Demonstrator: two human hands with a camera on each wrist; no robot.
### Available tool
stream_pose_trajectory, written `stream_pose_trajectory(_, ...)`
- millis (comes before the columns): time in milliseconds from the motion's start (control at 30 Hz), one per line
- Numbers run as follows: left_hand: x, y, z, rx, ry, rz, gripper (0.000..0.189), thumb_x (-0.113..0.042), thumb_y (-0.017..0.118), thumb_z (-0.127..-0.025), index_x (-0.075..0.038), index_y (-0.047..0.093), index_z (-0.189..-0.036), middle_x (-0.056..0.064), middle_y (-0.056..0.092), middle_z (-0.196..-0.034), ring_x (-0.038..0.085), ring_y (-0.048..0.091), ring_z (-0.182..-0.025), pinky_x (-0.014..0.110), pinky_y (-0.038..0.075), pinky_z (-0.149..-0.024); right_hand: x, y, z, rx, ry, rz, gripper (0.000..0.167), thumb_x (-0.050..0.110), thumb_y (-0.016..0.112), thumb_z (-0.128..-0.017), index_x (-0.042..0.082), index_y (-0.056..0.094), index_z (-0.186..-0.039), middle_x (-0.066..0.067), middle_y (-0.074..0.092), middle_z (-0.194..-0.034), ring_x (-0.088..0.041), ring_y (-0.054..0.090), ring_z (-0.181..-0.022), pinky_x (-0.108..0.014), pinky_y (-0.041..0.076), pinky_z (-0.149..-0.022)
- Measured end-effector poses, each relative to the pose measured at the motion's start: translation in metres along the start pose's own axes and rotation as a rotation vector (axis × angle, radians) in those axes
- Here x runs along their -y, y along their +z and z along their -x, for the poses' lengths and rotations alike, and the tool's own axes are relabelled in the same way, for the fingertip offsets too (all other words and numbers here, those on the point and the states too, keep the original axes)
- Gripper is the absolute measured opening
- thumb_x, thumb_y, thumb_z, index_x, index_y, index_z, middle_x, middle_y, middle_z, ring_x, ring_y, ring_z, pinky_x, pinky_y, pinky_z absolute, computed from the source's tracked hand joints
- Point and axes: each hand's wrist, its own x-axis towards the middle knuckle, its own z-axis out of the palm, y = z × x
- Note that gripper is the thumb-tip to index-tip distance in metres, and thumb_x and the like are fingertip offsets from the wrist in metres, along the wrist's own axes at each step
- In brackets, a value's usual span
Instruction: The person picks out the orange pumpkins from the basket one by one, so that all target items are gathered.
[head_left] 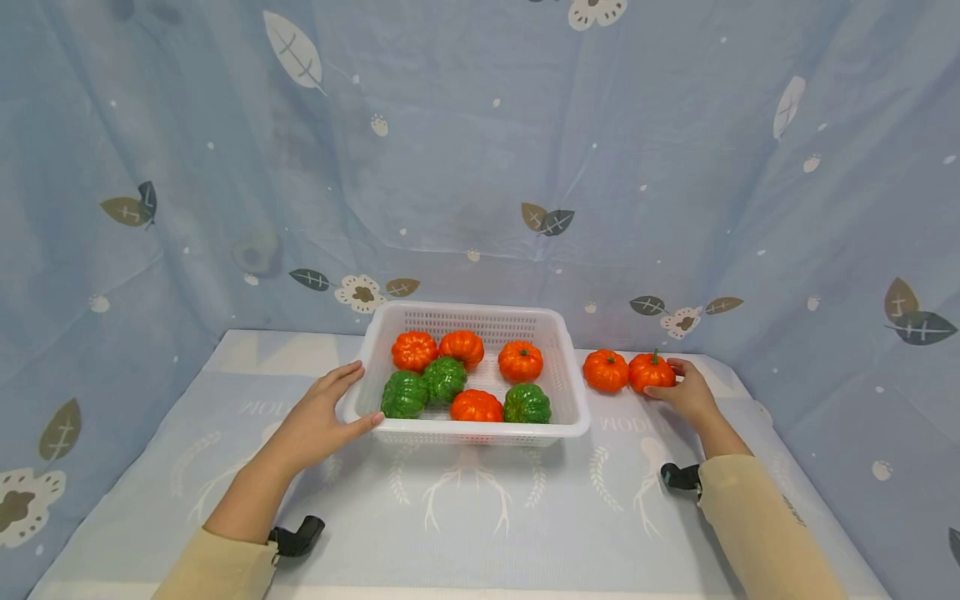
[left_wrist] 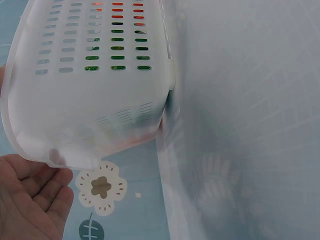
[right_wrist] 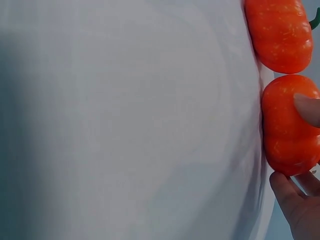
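Observation:
A white plastic basket with slotted walls holds several orange pumpkins and three green pumpkins. My left hand touches its left end, thumb at the front corner and fingers spread along the side rim. In the left wrist view, the fingers lie right at the rim. To the basket's right, two small orange pumpkins sit side by side on the table. My right hand grips the outer pumpkin, thumb in front and fingers round its right side. The inner pumpkin stands against it.
A pale patterned cloth covers the table. Close behind the basket hangs a blue curtain with leaf and flower prints, and it also closes off both sides. A black curved piece sticks out at each sleeve cuff.

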Motion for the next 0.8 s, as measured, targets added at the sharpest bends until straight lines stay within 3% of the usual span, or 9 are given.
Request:
stream_pose_trajectory(267, 0.0, -0.001, -0.001, -0.002, 0.004, 0.0, 0.09, -0.052, 0.072, -0.089, -0.003, 0.035, -0.155, 0.014, 0.029, -0.161, 0.046, 0.032, -0.141, 0.069, 0.035, -0.104, 0.0, 0.001, 0.0, -0.001, -0.004, -0.008, 0.09, 0.019, 0.075, -0.091, -0.005, 0.018, -0.156, -0.033, 0.021, -0.157, -0.051, 0.029, -0.139, -0.06, 0.029, -0.113)
stream_pose_trajectory(467, 0.001, 0.0, 0.0, -0.002, 0.007, 0.004, 0.09, -0.051, 0.072, -0.089, -0.003, 0.035, -0.155, 0.014, 0.028, -0.162, 0.045, 0.031, -0.142, 0.068, 0.034, -0.106, 0.007, -0.01, 0.01, -0.002, -0.013, -0.013, 0.086, 0.018, 0.073, -0.093, -0.004, 0.018, -0.156, -0.036, 0.02, -0.155, -0.053, 0.032, -0.137, -0.059, 0.034, -0.111)
stream_pose_trajectory(800, -0.001, -0.001, 0.0, -0.002, 0.002, 0.0, 0.09, -0.052, 0.072, -0.089, -0.003, 0.035, -0.155, 0.014, 0.029, -0.161, 0.046, 0.032, -0.142, 0.068, 0.034, -0.106, 0.052, -0.031, 0.046, -0.041, -0.071, 0.028, 0.069, 0.032, 0.062, -0.1, 0.0, 0.033, -0.154, -0.032, 0.027, -0.156, -0.052, 0.033, -0.138, -0.063, 0.039, -0.105)
